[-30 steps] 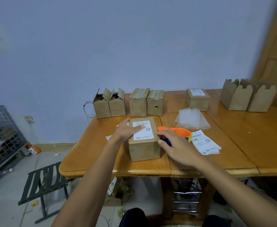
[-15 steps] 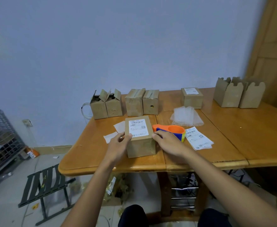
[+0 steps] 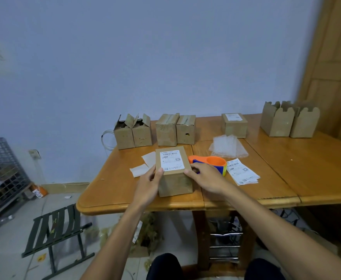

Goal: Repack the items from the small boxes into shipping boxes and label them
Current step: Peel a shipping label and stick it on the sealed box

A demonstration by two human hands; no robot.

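A: What has changed in the last second?

B: The left hand [image 3: 149, 184] was lying flat on the label [image 3: 172, 159], smoothing it down. It has now slid to the left side of the shipping box [image 3: 174, 184]. The right hand [image 3: 206, 178], which lay over the tape dispenser [image 3: 212, 161], has closed in on the box's right side. I read that as the label being on and this box finished. It looks ready to join the other labelled box [image 3: 234, 126] at the back edge of the tabletop [image 3: 113, 184].

A: And the grip?

B: Both hands clasp the box between them. The left thumb rests on the top face at the label's near-left corner, with the fingers wrapped round the left wall. The right grip sits at the near-right top corner, fingers curled against the right wall, just beside the dispenser.

A: Where is the box?

B: It stands upright near the front edge, toward the left end. It looks to be resting on the wood — I can't tell if it's lifted.

A: What's left?

B: Probably the small boxes [image 3: 133, 132] by the back-left corner — spare labels [image 3: 241, 172] lie right of the dispenser.
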